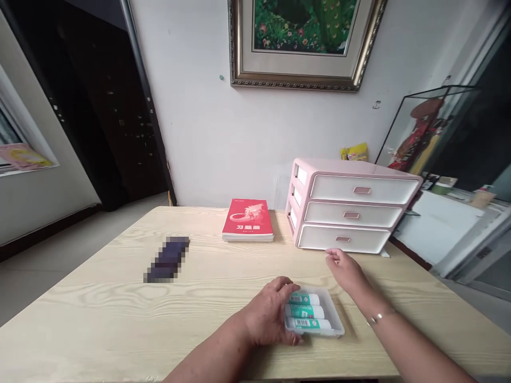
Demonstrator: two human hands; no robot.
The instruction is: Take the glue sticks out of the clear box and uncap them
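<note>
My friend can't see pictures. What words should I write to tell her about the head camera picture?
A person's left hand holds a clear tray of three green-and-white glue sticks, and the open right hand is beside it. They are at a wooden table, with a pink drawer unit and a red book ahead.

The light wood-grain desk [99, 314] carried four items. A red book [248, 219] lay flat near the far edge, about mid-desk. To its right, also at the far edge, stood a white-and-pink three-drawer organiser [347, 207]. A dark flat object [167, 259], obscured by pixelation, lay left of centre. A shallow clear plastic tray [334, 319] sat close to the near edge, right of centre.
</note>
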